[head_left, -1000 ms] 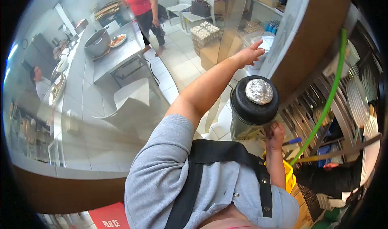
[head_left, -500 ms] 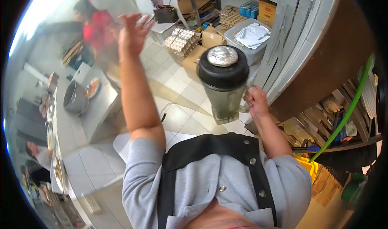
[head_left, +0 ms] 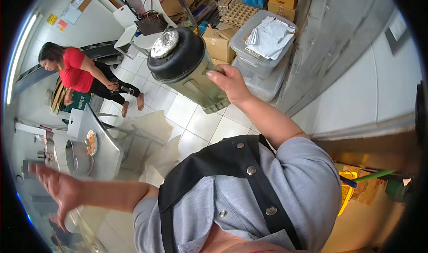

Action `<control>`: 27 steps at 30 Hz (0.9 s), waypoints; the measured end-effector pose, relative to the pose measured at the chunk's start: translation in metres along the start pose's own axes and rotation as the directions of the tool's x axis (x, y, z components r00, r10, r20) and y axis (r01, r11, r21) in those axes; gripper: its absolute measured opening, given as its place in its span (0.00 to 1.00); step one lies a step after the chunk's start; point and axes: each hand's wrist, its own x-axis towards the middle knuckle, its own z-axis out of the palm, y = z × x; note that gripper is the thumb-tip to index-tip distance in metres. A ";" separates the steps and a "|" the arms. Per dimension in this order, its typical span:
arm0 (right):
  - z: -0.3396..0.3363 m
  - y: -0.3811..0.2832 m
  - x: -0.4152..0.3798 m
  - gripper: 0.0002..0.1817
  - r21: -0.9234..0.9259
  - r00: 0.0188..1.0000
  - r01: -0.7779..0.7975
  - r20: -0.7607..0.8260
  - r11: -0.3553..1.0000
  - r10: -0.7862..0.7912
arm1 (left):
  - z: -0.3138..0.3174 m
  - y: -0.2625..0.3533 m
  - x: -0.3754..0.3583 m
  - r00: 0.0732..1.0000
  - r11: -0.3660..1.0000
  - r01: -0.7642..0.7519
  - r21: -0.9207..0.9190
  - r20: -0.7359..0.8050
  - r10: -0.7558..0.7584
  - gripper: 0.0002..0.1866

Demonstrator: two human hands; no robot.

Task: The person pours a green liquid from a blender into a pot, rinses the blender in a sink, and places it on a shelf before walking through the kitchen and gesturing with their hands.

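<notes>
My right hand (head_left: 232, 84) is closed around the handle of a blender jar (head_left: 196, 85), held up in front of my chest. The jar is cloudy and greenish, and it leans to the left. On top sits a black lid (head_left: 183, 61), its centre covered with crumpled foil (head_left: 164, 44). What is inside the jar cannot be made out. Out to the left, my left hand (head_left: 62, 188) is stretched away with fingers spread, blurred, and holding nothing. Nearest to it are a large metal pot (head_left: 76, 160) and a plate of food (head_left: 92, 143).
A metal table (head_left: 107, 151) stands at the left. Beyond it, a person in a red top (head_left: 78, 68) stands near white chairs (head_left: 124, 23). Plastic bins (head_left: 265, 65), cardboard boxes (head_left: 218, 45) and egg trays (head_left: 244, 15) line the far side. A grey door frame (head_left: 323, 39) rises at the right.
My left hand has swung down and left from its raised position. The jar has moved left and up in my right hand and now tilts. The view has turned, showing the person in red more fully.
</notes>
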 end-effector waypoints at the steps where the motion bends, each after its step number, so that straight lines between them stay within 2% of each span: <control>1: 0.001 0.000 0.015 0.12 -0.002 1.000 -0.007 -0.002 1.000 0.007 | 0.005 0.001 0.001 0.995 0.991 -0.099 0.085 0.008 0.099 0.70; 2: 0.002 0.000 0.031 0.10 0.036 0.997 0.022 -0.071 0.999 -0.020 | 0.010 0.001 0.000 0.980 0.965 -0.200 0.167 0.028 0.199 0.62; 3: 0.002 0.001 0.047 0.09 0.071 0.988 0.060 -0.143 0.996 -0.050 | 0.002 0.008 0.001 0.962 0.958 -0.245 0.151 0.157 0.222 0.60; 4: 0.000 0.000 0.063 0.09 0.067 0.987 0.067 -0.150 0.996 -0.056 | -0.008 0.008 0.002 0.928 0.950 -0.288 0.125 0.283 0.244 0.60; 5: -0.005 0.000 0.076 0.09 0.103 0.979 0.098 -0.191 0.990 -0.078 | -0.015 0.004 0.002 0.913 0.941 -0.314 0.127 0.312 0.263 0.58; 8: -0.025 0.001 0.114 0.10 0.106 0.957 0.136 -0.272 0.985 -0.103 | -0.042 -0.023 -0.005 0.892 0.850 -0.435 0.296 0.271 0.362 0.51; 9: -0.029 -0.002 0.127 0.11 0.083 0.947 0.145 -0.302 0.986 -0.113 | -0.053 -0.035 -0.006 0.876 0.785 -0.481 0.391 0.250 0.413 0.49; 11: -0.033 -0.006 0.152 0.12 0.058 0.915 0.211 -0.363 0.976 -0.176 | -0.076 -0.057 -0.002 0.834 0.558 -0.501 0.662 0.197 0.515 0.44; 13: -0.045 -0.013 0.179 0.13 -0.004 0.850 0.267 -0.470 0.964 -0.238 | -0.104 -0.082 0.006 0.799 0.240 -0.324 0.915 0.129 0.587 0.40; 15: -0.056 -0.022 0.201 0.13 -0.097 0.773 0.322 -0.548 0.942 -0.321 | -0.140 -0.117 0.011 0.852 0.010 -0.050 0.999 0.038 0.522 0.36; 16: -0.062 -0.027 0.211 0.13 -0.149 0.727 0.352 -0.579 0.924 -0.370 | -0.168 -0.133 0.007 0.944 -0.101 0.079 0.992 -0.042 0.328 0.27; 17: -0.071 -0.033 0.223 0.13 -0.159 0.725 0.356 -0.575 0.921 -0.380 | -0.195 -0.156 0.004 0.980 -0.230 0.177 0.957 -0.150 0.132 0.17; 18: -0.079 -0.039 0.234 0.13 -0.195 0.655 0.398 -0.624 0.897 -0.426 | -0.184 -0.202 0.003 0.968 -0.329 0.245 0.912 -0.249 0.033 0.13; 19: -0.087 -0.045 0.245 0.12 -0.232 0.577 0.437 -0.668 0.869 -0.469 | -0.227 -0.227 -0.014 0.857 0.088 0.515 0.853 -0.510 -0.076 0.12; 20: -0.097 -0.051 0.258 0.12 -0.240 0.573 0.443 -0.664 0.864 -0.479 | -0.244 -0.251 -0.030 0.751 -0.040 0.603 0.797 -0.584 -0.308 0.13; 21: -0.107 -0.057 0.273 0.12 -0.255 0.515 0.498 -0.682 0.829 -0.519 | -0.278 -0.270 -0.057 0.603 -0.139 0.655 0.743 -0.624 -0.497 0.13; 22: -0.119 -0.065 0.287 0.11 -0.269 0.457 0.548 -0.697 0.792 -0.553 | -0.287 -0.291 -0.089 0.573 -0.236 0.547 0.803 -0.565 -0.593 0.13; 23: -0.132 -0.073 0.301 0.11 -0.275 0.457 0.550 -0.691 0.789 -0.560 | -0.296 -0.304 -0.112 0.413 -0.338 0.443 0.830 -0.524 -0.745 0.16; 24: -0.145 -0.083 0.316 0.11 -0.309 0.413 0.568 -0.694 0.762 -0.590 | -0.289 -0.317 -0.127 0.220 -0.379 0.314 0.870 -0.456 -0.863 0.18; 25: -0.158 -0.093 0.332 0.12 -0.341 0.373 0.586 -0.692 0.735 -0.618 | -0.293 -0.326 -0.146 0.001 -0.467 0.279 0.839 -0.486 -0.874 0.21; 26: -0.171 -0.104 0.349 0.13 -0.358 0.348 0.584 -0.700 0.728 -0.623 | -0.293 -0.335 -0.164 -0.127 -0.559 0.249 0.791 -0.546 -0.828 0.24; 27: -0.188 -0.115 0.368 0.13 -0.356 0.352 0.593 -0.692 0.722 -0.630 | -0.307 -0.337 -0.185 -0.223 -0.627 0.290 0.723 -0.587 -0.779 0.25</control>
